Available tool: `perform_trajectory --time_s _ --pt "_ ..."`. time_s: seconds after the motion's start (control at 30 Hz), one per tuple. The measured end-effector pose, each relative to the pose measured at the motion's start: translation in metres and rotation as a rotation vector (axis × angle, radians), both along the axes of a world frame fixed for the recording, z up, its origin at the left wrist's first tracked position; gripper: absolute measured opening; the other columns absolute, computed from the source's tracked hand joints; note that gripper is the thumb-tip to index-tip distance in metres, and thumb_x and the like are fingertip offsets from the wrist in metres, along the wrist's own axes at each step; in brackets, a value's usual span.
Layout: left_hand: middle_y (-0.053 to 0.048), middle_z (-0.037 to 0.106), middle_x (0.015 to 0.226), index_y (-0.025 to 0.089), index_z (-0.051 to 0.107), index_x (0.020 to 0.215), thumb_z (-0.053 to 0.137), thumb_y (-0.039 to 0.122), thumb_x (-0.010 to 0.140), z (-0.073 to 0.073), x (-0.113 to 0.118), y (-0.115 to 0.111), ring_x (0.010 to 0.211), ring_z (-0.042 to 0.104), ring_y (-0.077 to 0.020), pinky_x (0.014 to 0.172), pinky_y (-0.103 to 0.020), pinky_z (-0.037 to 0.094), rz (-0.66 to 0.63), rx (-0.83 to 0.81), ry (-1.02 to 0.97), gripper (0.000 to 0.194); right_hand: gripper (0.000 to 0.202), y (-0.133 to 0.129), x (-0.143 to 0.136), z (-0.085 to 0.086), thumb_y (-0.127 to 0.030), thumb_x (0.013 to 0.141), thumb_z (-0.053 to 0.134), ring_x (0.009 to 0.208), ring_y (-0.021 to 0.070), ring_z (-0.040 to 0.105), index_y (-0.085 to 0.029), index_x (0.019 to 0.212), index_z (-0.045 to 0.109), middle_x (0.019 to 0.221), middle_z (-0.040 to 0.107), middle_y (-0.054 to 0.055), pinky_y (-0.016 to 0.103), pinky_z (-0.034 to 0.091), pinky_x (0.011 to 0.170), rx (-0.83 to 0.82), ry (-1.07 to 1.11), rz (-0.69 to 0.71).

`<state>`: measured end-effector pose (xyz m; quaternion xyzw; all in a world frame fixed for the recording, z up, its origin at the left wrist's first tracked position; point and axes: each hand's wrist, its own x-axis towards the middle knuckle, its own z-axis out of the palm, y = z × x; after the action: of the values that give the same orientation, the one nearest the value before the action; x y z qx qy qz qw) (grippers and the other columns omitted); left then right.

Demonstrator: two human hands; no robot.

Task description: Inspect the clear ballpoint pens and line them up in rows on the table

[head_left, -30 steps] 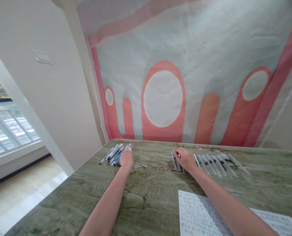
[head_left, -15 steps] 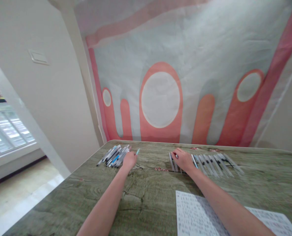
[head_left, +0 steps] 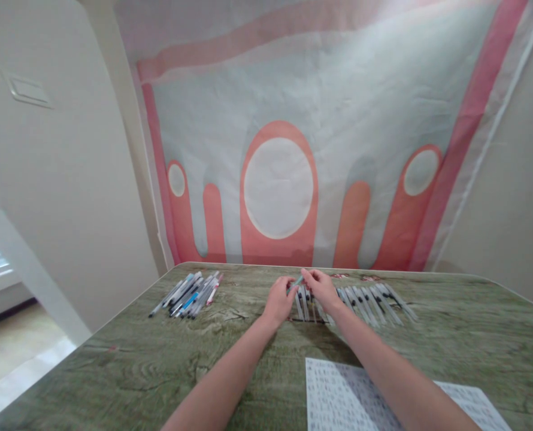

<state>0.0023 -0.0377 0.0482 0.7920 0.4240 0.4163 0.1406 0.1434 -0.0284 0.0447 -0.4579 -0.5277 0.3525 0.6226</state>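
My left hand (head_left: 278, 301) is closed around a slim teal pen (head_left: 296, 282) that slants up to the right. At the pen's upper end, the fingers of my right hand (head_left: 322, 288) are pinched together on it. Both hands hover over the left end of a row of clear pens (head_left: 364, 302) laid side by side, several with dark parts. My right hand and forearm hide some pens in the middle of that row. A loose pile of mixed pens (head_left: 188, 296), some blue and one pink and white, lies to the left of my hands.
Handwritten paper sheets (head_left: 333, 392) lie at the near side, partly under my right forearm. The wood-patterned table (head_left: 136, 359) reaches a wall covering (head_left: 279, 188) with red and white shapes. A pale wall with a switch (head_left: 29, 91) stands at the left.
My left hand has moved right from the pen pile, carrying the teal pen to my right hand. My right hand now meets the pen's end. The view has shifted slightly.
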Motion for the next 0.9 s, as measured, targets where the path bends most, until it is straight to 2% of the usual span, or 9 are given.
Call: perform_trajectory --time_s 0.07,0.2,0.37,0.53,0.63,0.8,0.9 --pt "-0.004 0.055 0.081 0.016 0.055 0.087 0.043 0.033 0.078 -0.004 0.000 -0.001 0.074 0.049 -0.0129 0.070 -0.026 0.037 0.041 -0.015 0.017 0.022 0.042 0.003 0.003 -0.002 -0.058 0.065 0.050 0.039 0.0075 0.035 -0.017 0.056 0.052 0.043 0.044 -0.004 0.022 0.027 0.041 -0.021 0.023 -0.018" --pt "-0.004 0.056 0.078 0.016 0.056 0.080 0.036 0.036 0.081 -0.009 -0.006 -0.003 0.073 0.049 -0.0131 0.069 -0.025 0.036 0.044 -0.031 0.066 0.028 0.042 0.006 0.004 -0.007 -0.058 0.064 0.051 0.039 0.0071 0.035 -0.017 0.056 0.051 0.044 0.045 -0.003 0.021 0.025 0.040 -0.063 0.048 0.021" --pt "-0.005 0.058 0.079 0.016 0.058 0.081 0.032 0.035 0.083 -0.005 -0.008 -0.008 0.072 0.050 -0.0133 0.068 -0.023 0.035 -0.004 -0.016 0.098 0.032 0.040 0.005 0.006 -0.008 -0.057 0.064 0.053 0.040 0.0068 0.036 -0.017 0.057 0.051 0.048 0.048 -0.002 0.020 0.024 0.039 -0.086 0.085 0.089" --pt "-0.004 0.058 0.071 0.015 0.060 0.075 0.032 0.034 0.083 -0.005 -0.008 -0.008 0.066 0.049 -0.0122 0.063 -0.022 0.034 -0.059 -0.030 0.072 0.035 0.039 0.004 0.007 -0.008 -0.055 0.063 0.055 0.041 0.0062 0.037 -0.017 0.057 0.051 0.048 0.048 -0.003 0.019 0.025 0.039 -0.099 0.127 0.129" --pt "-0.002 0.055 0.062 0.014 0.062 0.075 0.032 0.037 0.082 -0.007 -0.007 -0.006 0.058 0.046 -0.0107 0.057 -0.021 0.033 -0.062 -0.125 0.010 0.039 0.039 0.003 0.008 -0.006 -0.055 0.061 0.057 0.043 0.0066 0.040 -0.016 0.064 0.057 0.052 0.053 -0.002 0.020 0.027 0.040 -0.118 0.155 0.154" --pt "0.001 0.052 0.056 0.012 0.063 0.083 0.032 0.045 0.079 -0.013 -0.005 0.001 0.047 0.040 -0.0075 0.046 -0.018 0.029 -0.105 -0.371 -0.132 0.045 0.038 0.000 0.012 0.005 -0.049 0.064 0.057 0.056 0.0098 0.050 -0.017 0.084 0.061 0.077 0.063 0.005 0.019 0.034 0.044 -0.160 0.197 0.297" --pt "0.002 0.049 0.054 0.011 0.062 0.084 0.033 0.048 0.077 -0.016 -0.004 0.001 0.044 0.037 -0.0059 0.043 -0.017 0.028 -0.146 -0.435 -0.195 0.047 0.037 0.001 0.013 0.006 -0.050 0.067 0.053 0.054 0.0100 0.050 -0.018 0.086 0.059 0.075 0.063 0.005 0.019 0.031 0.040 -0.204 0.207 0.317"
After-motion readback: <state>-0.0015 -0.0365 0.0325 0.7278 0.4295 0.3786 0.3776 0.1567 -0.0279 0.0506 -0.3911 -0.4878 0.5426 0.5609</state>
